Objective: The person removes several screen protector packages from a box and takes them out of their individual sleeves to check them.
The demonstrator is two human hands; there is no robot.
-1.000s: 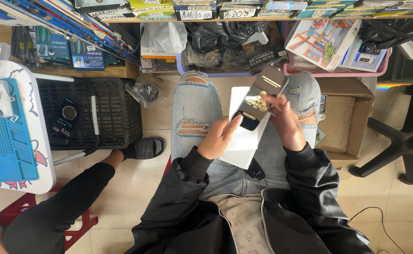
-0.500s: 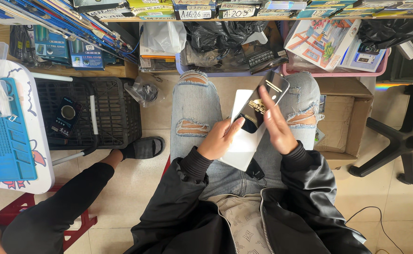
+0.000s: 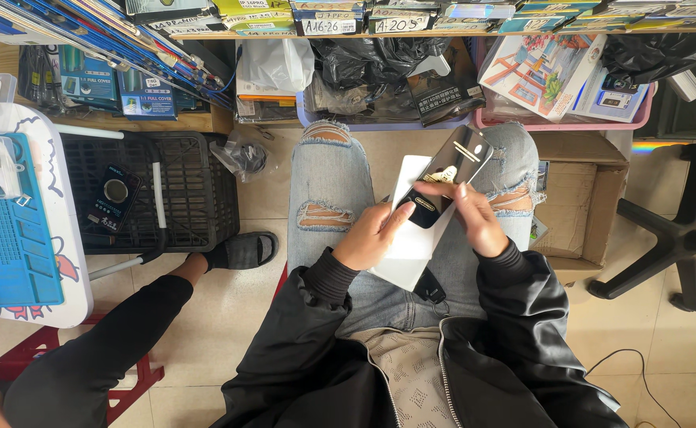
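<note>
while both hands (image 3: 423,222) grip it — black packet (image 3: 445,174), cardboard box (image 3: 582,198) beside

Crate (image 3: 205,190) left, box (image 3: 578,198) right.

Black flat package (image 3: 447,176) — over white package (image 3: 411,238)

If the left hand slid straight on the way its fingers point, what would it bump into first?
Probably the black packet both hands hold; the left hand already touches its lower end, just above the white sheet.
</note>
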